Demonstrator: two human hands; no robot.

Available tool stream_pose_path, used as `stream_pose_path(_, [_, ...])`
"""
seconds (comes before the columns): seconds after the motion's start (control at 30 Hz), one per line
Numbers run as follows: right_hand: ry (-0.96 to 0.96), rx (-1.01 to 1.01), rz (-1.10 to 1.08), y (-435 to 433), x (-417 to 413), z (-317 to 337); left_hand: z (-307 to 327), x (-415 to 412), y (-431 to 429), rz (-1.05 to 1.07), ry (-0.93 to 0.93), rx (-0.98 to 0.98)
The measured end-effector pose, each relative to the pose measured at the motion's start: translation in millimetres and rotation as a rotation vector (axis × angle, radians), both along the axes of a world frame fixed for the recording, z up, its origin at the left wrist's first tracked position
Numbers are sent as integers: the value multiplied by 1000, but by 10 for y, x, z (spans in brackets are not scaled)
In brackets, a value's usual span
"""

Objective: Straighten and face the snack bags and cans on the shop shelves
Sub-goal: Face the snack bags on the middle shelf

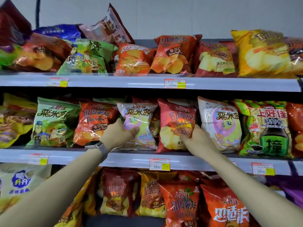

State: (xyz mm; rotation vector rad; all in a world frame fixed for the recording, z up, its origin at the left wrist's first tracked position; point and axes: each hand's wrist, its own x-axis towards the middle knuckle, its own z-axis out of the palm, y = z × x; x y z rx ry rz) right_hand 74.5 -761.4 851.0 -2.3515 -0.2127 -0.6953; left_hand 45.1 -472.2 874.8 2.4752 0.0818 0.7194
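Both my arms reach to the middle shelf [131,157]. My left hand [118,134], with a watch on the wrist, grips the left side and lower front of a small pink-and-white corn-stick bag [137,118] that stands slightly tilted. My right hand [195,138] holds the lower right edge of a red potato-chip bag [175,118] standing upright beside it. A larger white corn-stick bag [219,122] stands just right of my right hand. An orange tomato chip bag [93,122] and a green corn-stick bag [52,122] stand to the left.
The top shelf [114,81] carries leaning, jumbled chip bags, with a yellow bag [265,53] at the right. A green-and-yellow prawn cracker bag [265,128] fills the middle shelf's right end. Red and orange bags [180,202] crowd the bottom shelf. Price tags [159,164] hang on the shelf rails.
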Motion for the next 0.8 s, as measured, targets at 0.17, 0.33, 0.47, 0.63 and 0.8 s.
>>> stream_pose_path(0.17, [-30,-13,-44,-19,109,-42,29,198,29,-103,8,-92])
stream_pose_path(0.33, [-48,-37,-102,-50,132,14,209,107,-77,-43,-174,-77])
stream_pose_path(0.47, [-89,-29,-130,-37,138,24,391,-79,-10,-55,-199,-135])
stream_pose_path(0.63, [-143,42,-119,101,131,-13,355,-378,298,-83,-172,-199])
stream_pose_path(0.8, [-183,115,-42,495,127,-42,171,-642,542,-73,-176,-200])
